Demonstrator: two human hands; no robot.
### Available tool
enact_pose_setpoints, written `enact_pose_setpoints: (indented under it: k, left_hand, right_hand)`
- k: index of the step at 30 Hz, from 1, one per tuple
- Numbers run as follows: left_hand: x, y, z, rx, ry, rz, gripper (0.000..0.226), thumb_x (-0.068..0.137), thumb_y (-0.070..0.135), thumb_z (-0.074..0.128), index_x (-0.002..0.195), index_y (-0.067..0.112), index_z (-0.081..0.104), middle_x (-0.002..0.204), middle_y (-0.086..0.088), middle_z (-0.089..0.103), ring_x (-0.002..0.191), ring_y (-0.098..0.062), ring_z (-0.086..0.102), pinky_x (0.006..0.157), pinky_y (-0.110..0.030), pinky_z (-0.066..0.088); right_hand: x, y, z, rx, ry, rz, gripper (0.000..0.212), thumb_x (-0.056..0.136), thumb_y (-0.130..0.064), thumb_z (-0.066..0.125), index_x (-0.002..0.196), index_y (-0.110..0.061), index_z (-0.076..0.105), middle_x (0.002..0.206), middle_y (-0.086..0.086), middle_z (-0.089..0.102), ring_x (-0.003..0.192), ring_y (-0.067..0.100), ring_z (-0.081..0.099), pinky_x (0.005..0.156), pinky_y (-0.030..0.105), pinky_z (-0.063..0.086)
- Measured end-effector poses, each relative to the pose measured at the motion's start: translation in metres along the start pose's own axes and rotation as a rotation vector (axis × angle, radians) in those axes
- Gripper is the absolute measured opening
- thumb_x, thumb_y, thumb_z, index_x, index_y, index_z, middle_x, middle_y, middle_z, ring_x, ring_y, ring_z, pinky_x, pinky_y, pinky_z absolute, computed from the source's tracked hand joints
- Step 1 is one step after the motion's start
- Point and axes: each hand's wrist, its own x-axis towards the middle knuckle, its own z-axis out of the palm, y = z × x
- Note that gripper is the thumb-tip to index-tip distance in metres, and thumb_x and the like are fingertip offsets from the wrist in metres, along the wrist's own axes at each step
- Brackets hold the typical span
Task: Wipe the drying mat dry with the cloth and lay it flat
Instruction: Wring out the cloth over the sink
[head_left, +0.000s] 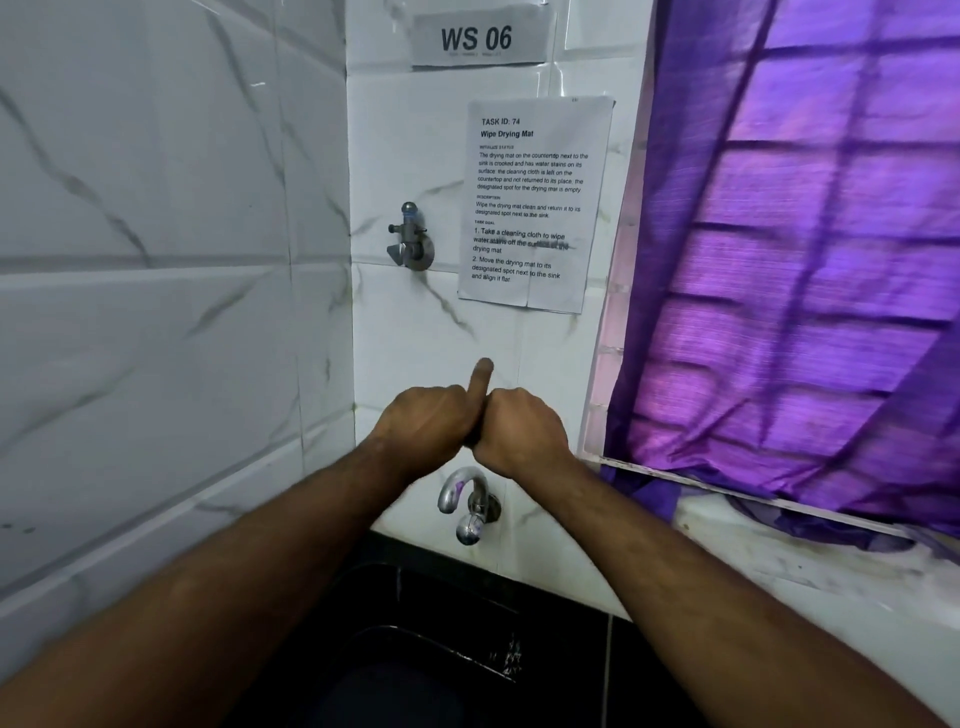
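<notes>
Neither the drying mat nor the cloth is in view. My left hand (423, 423) and my right hand (522, 428) are raised in front of the white tiled wall, pressed together as fists. A thumb sticks up between them. Neither hand holds anything. Both forearms reach up from the bottom of the picture.
A metal tap (467, 501) juts from the wall just under my hands, above a dark sink (415, 649). A second valve (412, 236) sits higher up, beside a printed task sheet (535, 202). A purple curtain (795, 260) covers the window at right, over a white ledge (810, 566).
</notes>
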Motion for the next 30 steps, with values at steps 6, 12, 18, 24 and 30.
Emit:
enact_pose_setpoints:
  k: [6,12,18,24,30]
  left_hand:
    - [-0.014,-0.001,0.006,0.195,0.035,0.386,0.071,0.094,0.001,0.043,0.156,0.004,0.008,0.087,-0.01,0.057,0.064,-0.031,0.062,0.05,-0.038,0.035]
    - [-0.05,0.007,0.031,0.228,-0.042,0.588,0.062,0.086,0.01,0.062,0.139,0.005,0.031,0.066,-0.007,0.056,0.04,-0.025,0.052,0.04,-0.031,0.03]
    - [-0.073,0.017,0.036,0.127,-0.064,0.451,0.051,0.087,0.009,0.062,0.135,0.003,0.045,0.083,-0.013,0.064,0.047,-0.032,0.061,0.04,-0.035,0.04]
    - [-0.061,0.02,0.031,-0.36,-0.136,-0.202,0.068,0.085,0.022,0.069,0.138,0.013,0.026,0.083,-0.003,0.062,0.072,-0.03,0.065,0.059,-0.041,0.051]
    - [-0.075,0.016,-0.002,-1.316,-0.446,-0.343,0.087,0.074,0.003,0.077,0.138,0.021,0.02,0.077,-0.006,0.061,0.06,-0.015,0.058,0.054,-0.032,0.049]
  right_hand:
    - [-0.017,0.001,0.024,0.186,-0.224,0.008,0.015,0.078,-0.033,0.064,0.075,-0.022,0.055,0.067,-0.004,0.058,0.062,0.013,0.055,0.05,0.027,0.039]
    - [-0.056,-0.002,0.05,0.498,-0.452,0.058,0.022,0.073,-0.021,0.076,0.09,-0.014,0.064,0.082,0.005,0.071,0.068,0.019,0.065,0.064,0.036,0.056]
    - [-0.065,-0.008,0.054,0.491,-0.482,-0.042,0.042,0.078,-0.015,0.08,0.112,-0.008,0.057,0.104,0.007,0.066,0.076,0.013,0.061,0.065,0.026,0.053]
    - [-0.06,-0.004,0.042,-0.021,-0.073,-0.083,0.034,0.084,-0.042,0.072,0.111,-0.027,0.057,0.099,-0.004,0.066,0.092,0.022,0.064,0.069,0.034,0.05]
    - [-0.084,0.018,0.037,-0.153,0.246,-0.515,0.095,0.073,-0.014,0.08,0.154,-0.024,0.031,0.158,0.008,0.03,0.124,0.028,0.05,0.088,0.041,0.05]
